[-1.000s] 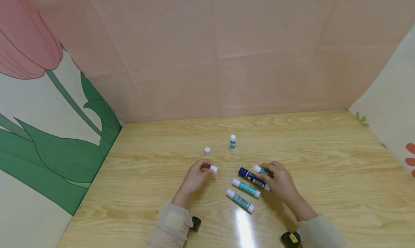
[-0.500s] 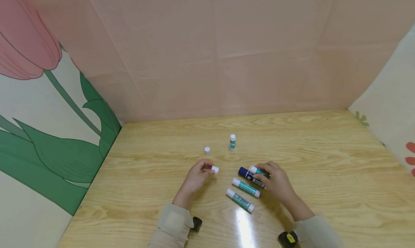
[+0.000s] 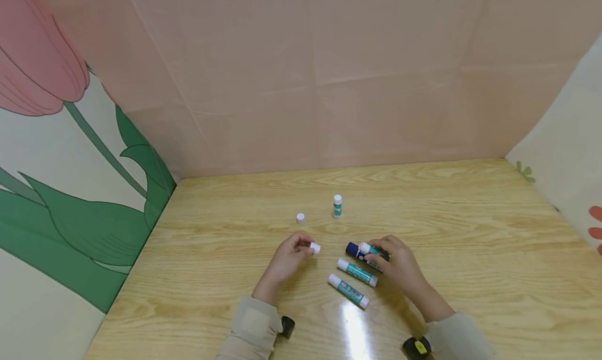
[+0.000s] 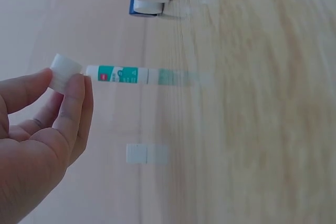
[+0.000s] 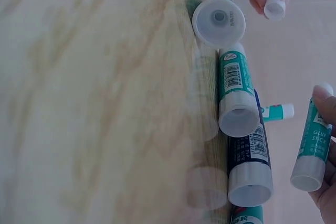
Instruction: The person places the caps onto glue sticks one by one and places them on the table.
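Observation:
My left hand (image 3: 285, 259) pinches a small white cap (image 4: 64, 73) between thumb and fingers, just above the table. To its right, my right hand (image 3: 400, 260) holds a teal and white glue stick (image 5: 314, 145) over a navy glue stick (image 5: 249, 153). The held stick's white end (image 3: 365, 247) points left; whether a cap covers it, I cannot tell. Cap and held stick are apart. Two teal glue sticks lie nearer me: one middle (image 3: 357, 273) and one front (image 3: 348, 291). In the right wrist view, another teal stick (image 5: 247, 215) is cut off at the bottom edge.
A teal glue stick (image 3: 337, 206) stands upright farther back on the wooden table (image 3: 226, 208). To its left sits a loose white cap (image 3: 300, 218). A pinkish sheet (image 3: 310, 88) rises behind the table, and printed panels flank both sides.
My right hand has shifted slightly left with the glue stick, over the navy one. My left hand has edged slightly right with the white cap, narrowing the gap between them.

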Motion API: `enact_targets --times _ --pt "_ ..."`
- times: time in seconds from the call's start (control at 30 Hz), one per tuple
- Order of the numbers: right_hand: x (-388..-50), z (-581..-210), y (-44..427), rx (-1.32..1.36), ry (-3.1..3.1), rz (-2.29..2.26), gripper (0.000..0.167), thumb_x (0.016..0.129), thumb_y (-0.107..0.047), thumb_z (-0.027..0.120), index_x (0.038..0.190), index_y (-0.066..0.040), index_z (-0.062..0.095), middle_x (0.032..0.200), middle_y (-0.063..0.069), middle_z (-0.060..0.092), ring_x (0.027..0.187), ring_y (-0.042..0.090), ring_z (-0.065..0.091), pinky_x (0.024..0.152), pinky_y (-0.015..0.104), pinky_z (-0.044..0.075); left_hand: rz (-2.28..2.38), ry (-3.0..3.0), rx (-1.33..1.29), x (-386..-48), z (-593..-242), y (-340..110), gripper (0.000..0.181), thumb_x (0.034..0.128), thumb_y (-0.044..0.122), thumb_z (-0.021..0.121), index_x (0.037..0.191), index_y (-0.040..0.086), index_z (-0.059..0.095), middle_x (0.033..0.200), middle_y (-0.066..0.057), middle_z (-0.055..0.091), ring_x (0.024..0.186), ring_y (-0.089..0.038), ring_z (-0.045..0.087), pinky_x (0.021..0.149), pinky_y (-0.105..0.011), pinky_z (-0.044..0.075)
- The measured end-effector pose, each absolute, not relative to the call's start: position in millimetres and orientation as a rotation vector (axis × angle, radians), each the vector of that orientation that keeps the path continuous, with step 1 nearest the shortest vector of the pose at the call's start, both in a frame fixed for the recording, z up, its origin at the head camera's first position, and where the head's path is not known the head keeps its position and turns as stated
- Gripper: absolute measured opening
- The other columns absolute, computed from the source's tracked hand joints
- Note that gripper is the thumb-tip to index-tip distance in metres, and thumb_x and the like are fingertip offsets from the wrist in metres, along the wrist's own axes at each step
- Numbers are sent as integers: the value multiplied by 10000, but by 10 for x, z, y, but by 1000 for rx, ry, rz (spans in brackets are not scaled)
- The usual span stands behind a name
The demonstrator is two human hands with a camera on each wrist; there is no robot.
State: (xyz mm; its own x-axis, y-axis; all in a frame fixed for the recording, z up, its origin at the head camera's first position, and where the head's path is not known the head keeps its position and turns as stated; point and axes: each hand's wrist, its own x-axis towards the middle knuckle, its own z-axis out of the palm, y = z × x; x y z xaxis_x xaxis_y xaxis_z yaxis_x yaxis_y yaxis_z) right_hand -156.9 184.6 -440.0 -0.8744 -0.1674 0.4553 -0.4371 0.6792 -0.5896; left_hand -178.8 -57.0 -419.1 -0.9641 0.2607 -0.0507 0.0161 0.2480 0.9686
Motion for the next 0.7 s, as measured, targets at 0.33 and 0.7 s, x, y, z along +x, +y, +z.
enact_targets --times 0.33,0.7 --pt "-1557 -4388 1817 484 -2532 1023 253 643 -33 727 874 -13 625 776 -13 515 677 99 448 551 224 419 1751 2331 258 -1771 -4202 -546 201 843 53 538 1026 -30 526 942 -71 541 868 -191 523 738 -297 434" --pt "-1549 -4388 1792 503 -2529 1061 248 630 -27 733 852 -21 622 779 -12 516 683 109 460 561 222 426 1741 2321 280 -1820 -4340 -521 218 847 85 539 1044 -9 524 952 -41 540 871 -160 529 737 -282 441"
